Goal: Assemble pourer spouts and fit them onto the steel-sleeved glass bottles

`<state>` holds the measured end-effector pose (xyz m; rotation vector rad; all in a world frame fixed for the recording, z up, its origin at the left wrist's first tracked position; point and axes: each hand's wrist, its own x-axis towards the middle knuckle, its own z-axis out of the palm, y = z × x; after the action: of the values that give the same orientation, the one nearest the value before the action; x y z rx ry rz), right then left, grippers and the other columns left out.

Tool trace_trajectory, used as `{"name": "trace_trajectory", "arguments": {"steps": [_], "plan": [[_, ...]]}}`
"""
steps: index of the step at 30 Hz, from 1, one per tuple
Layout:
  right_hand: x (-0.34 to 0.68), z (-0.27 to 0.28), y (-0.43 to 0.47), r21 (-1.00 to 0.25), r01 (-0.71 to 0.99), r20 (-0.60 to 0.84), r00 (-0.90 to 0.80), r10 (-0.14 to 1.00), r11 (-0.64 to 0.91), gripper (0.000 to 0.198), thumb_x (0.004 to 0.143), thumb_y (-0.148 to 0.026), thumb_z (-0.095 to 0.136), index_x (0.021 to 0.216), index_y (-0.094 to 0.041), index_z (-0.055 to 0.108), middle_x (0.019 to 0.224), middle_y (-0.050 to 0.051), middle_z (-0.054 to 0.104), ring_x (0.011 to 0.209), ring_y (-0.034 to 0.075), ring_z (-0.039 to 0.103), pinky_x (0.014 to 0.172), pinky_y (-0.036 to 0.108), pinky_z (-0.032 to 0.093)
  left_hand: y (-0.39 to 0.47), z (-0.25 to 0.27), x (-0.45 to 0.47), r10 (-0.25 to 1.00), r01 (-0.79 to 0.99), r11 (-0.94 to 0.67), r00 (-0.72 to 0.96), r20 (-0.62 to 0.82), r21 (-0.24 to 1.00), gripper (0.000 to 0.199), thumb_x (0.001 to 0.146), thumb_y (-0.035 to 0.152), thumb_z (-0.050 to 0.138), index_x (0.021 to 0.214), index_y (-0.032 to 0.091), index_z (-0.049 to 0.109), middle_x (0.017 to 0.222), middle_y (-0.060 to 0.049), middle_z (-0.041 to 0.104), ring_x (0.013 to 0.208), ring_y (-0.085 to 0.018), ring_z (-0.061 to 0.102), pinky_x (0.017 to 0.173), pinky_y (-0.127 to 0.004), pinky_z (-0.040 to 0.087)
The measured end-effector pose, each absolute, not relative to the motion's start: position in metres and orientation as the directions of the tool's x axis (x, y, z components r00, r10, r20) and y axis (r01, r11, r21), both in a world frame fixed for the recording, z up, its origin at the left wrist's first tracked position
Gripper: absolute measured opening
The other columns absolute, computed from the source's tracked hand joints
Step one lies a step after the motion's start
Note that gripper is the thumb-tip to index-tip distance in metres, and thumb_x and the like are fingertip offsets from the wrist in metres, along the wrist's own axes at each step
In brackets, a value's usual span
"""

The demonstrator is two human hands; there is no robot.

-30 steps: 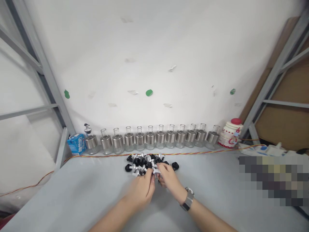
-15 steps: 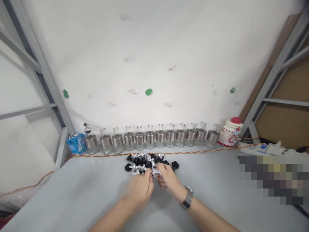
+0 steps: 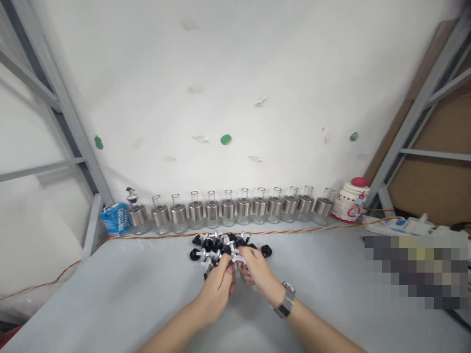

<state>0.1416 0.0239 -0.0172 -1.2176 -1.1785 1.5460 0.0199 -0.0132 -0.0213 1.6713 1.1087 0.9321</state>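
My right hand (image 3: 259,272), with a watch on its wrist, pinches a silver-and-black bottle stopper (image 3: 238,259) by its silver part. From the other side my left hand (image 3: 216,290) has its fingers closed at the near end of the same piece; its fingertips are partly hidden. Both hands meet just in front of a loose pile of black and silver stopper parts (image 3: 208,245). A single black part (image 3: 267,250) lies at the pile's right edge.
Several glass bottles (image 3: 228,208) with steel sleeves stand in a row along the wall. The leftmost bottle (image 3: 138,215) carries a stopper, beside a blue carton (image 3: 116,219). A white-and-red jar (image 3: 349,202) ends the row. A twisted wire (image 3: 165,237) crosses the table.
My left hand has shifted slightly, uncovering black parts at the pile's near left side. The silver piece between my hands has tilted; my right hand has barely moved.
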Motion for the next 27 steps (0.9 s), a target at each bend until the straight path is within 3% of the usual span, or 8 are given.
{"name": "trace_trajectory", "arguments": {"steps": [4,7,8,10,12,15,21,27], "plan": [[0.143,-0.014,0.02,-0.991,0.008,-0.136,-0.163,0.977,-0.136,0.022,0.077,-0.035,0.034,0.062,-0.02,0.037,0.042,-0.009,0.032,0.032,0.006,0.025,0.034,0.018,0.021,-0.012,-0.021,0.019,0.94,0.251,-0.196,0.324,0.108,0.948,0.025,0.088,0.037,0.023,0.078,0.02,0.038,0.049,0.007,0.038,0.043,-0.008,0.035,0.043,-0.019,0.027],[0.147,-0.009,0.013,-0.972,0.19,0.117,-0.112,0.987,0.137,0.02,0.08,-0.033,0.039,0.065,-0.019,0.042,0.052,-0.004,0.042,0.046,0.01,0.04,0.045,0.021,0.03,-0.012,-0.02,0.02,0.945,0.207,-0.171,0.311,0.101,0.963,0.027,0.087,0.038,0.024,0.09,0.019,0.042,0.049,0.007,0.04,0.041,-0.008,0.036,0.041,-0.019,0.028],[0.149,-0.007,0.011,-0.895,0.329,0.27,-0.136,0.953,0.301,0.019,0.08,-0.032,0.04,0.067,-0.019,0.044,0.057,-0.003,0.046,0.052,0.012,0.044,0.05,0.022,0.033,-0.011,-0.019,0.02,0.947,0.181,-0.171,0.301,0.111,0.968,0.028,0.087,0.038,0.024,0.093,0.018,0.042,0.049,0.007,0.04,0.041,-0.009,0.037,0.041,-0.019,0.029],[0.153,-0.003,0.009,-0.543,0.592,0.529,-0.309,0.79,0.595,0.018,0.083,-0.028,0.039,0.072,-0.018,0.048,0.065,0.002,0.05,0.063,0.015,0.048,0.059,0.025,0.036,-0.01,-0.018,0.019,0.952,0.122,-0.181,0.272,0.143,0.976,0.029,0.087,0.039,0.026,0.095,0.017,0.044,0.05,0.007,0.04,0.042,-0.009,0.038,0.042,-0.019,0.031],[0.157,0.0,0.01,-0.172,0.682,0.601,-0.5,0.624,0.711,0.019,0.085,-0.026,0.037,0.076,-0.016,0.051,0.072,0.005,0.052,0.07,0.018,0.048,0.063,0.029,0.037,-0.009,-0.015,0.017,0.959,0.071,-0.194,0.225,0.174,0.978,0.031,0.086,0.04,0.028,0.097,0.016,0.045,0.053,0.005,0.043,0.046,-0.009,0.041,0.044,-0.019,0.034],[0.161,0.001,0.015,0.063,0.701,0.592,-0.599,0.539,0.71,0.018,0.085,-0.026,0.039,0.088,-0.015,0.052,0.078,0.007,0.051,0.074,0.02,0.047,0.064,0.031,0.038,-0.008,-0.012,0.017,0.973,0.05,-0.207,0.113,0.2,0.977,0.039,0.084,0.043,0.029,0.102,0.014,0.046,0.061,0.001,0.048,0.054,-0.012,0.048,0.045,-0.021,0.038],[0.149,-0.008,0.019,0.126,0.781,0.58,-0.558,0.594,0.612,0.02,0.084,-0.018,0.041,0.1,-0.011,0.051,0.085,0.009,0.051,0.077,0.022,0.045,0.068,0.035,0.037,-0.004,-0.015,0.02,0.962,0.226,-0.274,0.04,0.272,0.935,0.037,0.082,0.045,0.037,0.077,0.014,0.057,0.07,-0.003,0.052,0.068,-0.015,0.049,0.057,-0.024,0.043],[0.134,-0.01,0.009,0.162,0.808,0.565,-0.546,0.618,0.566,0.041,0.081,-0.013,0.04,0.121,-0.007,0.038,0.089,0.012,0.052,0.078,0.024,0.044,0.067,0.037,0.036,0.004,-0.014,0.018,0.987,0.056,-0.156,-0.023,0.157,0.986,0.04,0.079,0.046,0.039,0.089,0.012,0.057,0.08,-0.005,0.058,0.07,-0.016,0.052,0.056,-0.025,0.045]]}}
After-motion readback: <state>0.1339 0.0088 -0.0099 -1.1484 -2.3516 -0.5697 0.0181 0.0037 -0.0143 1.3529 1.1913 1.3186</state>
